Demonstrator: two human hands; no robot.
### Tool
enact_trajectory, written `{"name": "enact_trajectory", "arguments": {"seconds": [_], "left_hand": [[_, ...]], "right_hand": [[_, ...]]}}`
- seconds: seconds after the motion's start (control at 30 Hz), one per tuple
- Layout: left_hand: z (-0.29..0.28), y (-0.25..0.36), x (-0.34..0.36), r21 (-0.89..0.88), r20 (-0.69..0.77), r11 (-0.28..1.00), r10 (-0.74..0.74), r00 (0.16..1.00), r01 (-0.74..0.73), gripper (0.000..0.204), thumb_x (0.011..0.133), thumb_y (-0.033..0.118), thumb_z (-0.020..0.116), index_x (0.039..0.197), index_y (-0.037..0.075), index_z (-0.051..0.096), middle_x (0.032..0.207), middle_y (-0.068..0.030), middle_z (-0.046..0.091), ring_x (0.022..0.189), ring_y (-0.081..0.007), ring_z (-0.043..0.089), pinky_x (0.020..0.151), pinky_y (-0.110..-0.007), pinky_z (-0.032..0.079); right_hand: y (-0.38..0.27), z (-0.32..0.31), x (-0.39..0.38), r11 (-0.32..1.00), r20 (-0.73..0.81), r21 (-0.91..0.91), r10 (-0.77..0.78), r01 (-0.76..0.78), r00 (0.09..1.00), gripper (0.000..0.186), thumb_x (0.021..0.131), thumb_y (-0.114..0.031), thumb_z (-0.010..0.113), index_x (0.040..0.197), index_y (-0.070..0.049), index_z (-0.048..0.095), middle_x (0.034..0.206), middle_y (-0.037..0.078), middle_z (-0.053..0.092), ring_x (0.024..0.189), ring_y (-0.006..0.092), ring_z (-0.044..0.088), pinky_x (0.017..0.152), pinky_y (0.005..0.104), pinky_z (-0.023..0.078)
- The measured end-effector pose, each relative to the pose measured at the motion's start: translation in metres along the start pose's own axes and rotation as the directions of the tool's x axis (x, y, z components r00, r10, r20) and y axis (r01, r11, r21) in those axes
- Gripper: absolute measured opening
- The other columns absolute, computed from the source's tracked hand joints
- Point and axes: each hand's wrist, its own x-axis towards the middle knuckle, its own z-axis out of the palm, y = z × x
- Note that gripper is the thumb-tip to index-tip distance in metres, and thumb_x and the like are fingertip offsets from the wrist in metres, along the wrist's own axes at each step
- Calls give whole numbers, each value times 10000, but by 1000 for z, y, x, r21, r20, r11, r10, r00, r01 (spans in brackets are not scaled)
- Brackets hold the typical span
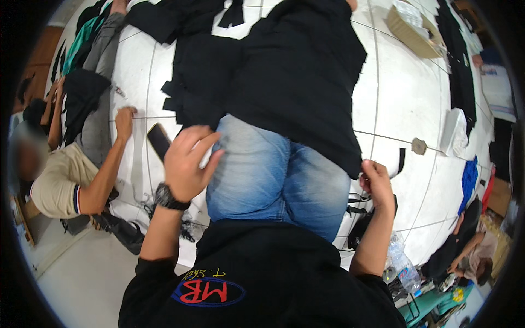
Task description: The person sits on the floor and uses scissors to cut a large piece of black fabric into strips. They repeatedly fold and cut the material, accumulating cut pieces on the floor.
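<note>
A large black cloth garment (298,71) lies spread over my outstretched legs, its near edge across my jeans. At its near right corner, my right hand (377,183) pinches the hem between thumb and fingers. My left hand (191,158) is above my left thigh, fingers apart and loosely bent, holding nothing. It is close to the garment's near left edge. More black cloth pieces (205,82) lie against the garment on the left, with short tabs sticking out. A dark phone (159,141) rests on the tiles beside my left hand.
To the left sits a person in a beige shirt (68,180) with one arm reaching toward me. A beige basket (414,33) stands far right. Near my right forearm are a clear plastic bottle (403,262) and a black bag (361,232). A brown roll (419,146) lies on the tiles.
</note>
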Motion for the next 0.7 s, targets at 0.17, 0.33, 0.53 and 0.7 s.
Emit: {"name": "enact_trajectory", "arguments": {"seconds": [0.17, 0.33, 0.53, 0.7], "left_hand": [[44, -3, 75, 40, 55, 954, 294, 954, -296, 361, 667, 21, 760, 1021, 39, 691, 1022, -118, 659, 1008, -318, 634, 861, -406, 503], [15, -23, 73, -27, 43, 907, 421, 906, -420, 253, 657, 6, 726, 905, 45, 697, 948, -75, 659, 984, -283, 629, 830, -400, 496], [-10, -21, 81, -35, 366, 912, 392, 844, -409, 216, 642, 55, 733, 855, 50, 695, 882, -79, 641, 992, -285, 608, 867, -409, 462], [35, 41, 123, -337, 183, 837, 507, 842, -431, 224, 769, 83, 661, 983, 42, 709, 994, -113, 679, 1009, -304, 622, 907, -429, 452]], "right_hand": [[4, 20, -11, 912, -48, 405, -47, 62, 998, 316, 821, -123, 817, 810, -134, 501, 649, -69, 453, 483, 33, 406, 428, 203, 298], [5, 20, -29, 809, 66, 587, -95, 38, 993, 368, 802, -22, 796, 956, -124, 478, 695, -49, 471, 486, 47, 384, 420, 220, 258], [16, 20, -36, 960, -34, 248, -125, 130, 992, 381, 813, -136, 810, 1090, 4, 590, 806, 15, 590, 528, 41, 472, 454, 218, 344], [27, 22, -33, 969, -13, 223, -105, 105, 994, 304, 843, -156, 787, 1046, 25, 651, 817, 22, 626, 569, 46, 520, 505, 216, 397]]}}
